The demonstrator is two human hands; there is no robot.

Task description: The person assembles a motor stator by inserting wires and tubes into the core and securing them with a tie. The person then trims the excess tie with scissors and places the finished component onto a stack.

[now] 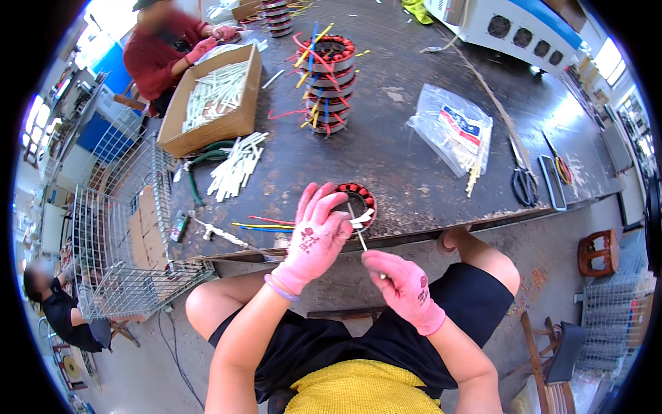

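At the table's near edge sits a small motor stator point(371, 201), a ring with red windings around a dark core. My left hand point(316, 241), in a pink glove, closes over its left side and hides part of it. Yellow, red and blue wire leads point(265, 225) stick out leftward from under that hand. A white strip point(362, 219) pokes out at the ring's near side. My right hand point(407, 290), also gloved in pink, pinches a thin pale rod point(362, 239) that slants up into the ring.
Behind stands a stack of stators point(329, 93) with coloured leads. Left are a cardboard box point(256, 93) of white tubes, a pile of loose tubes point(236, 165) and a wire cart point(117, 234). Right lie a plastic bag point(452, 131) and scissors point(524, 185). A co-worker point(155, 55) sits across.
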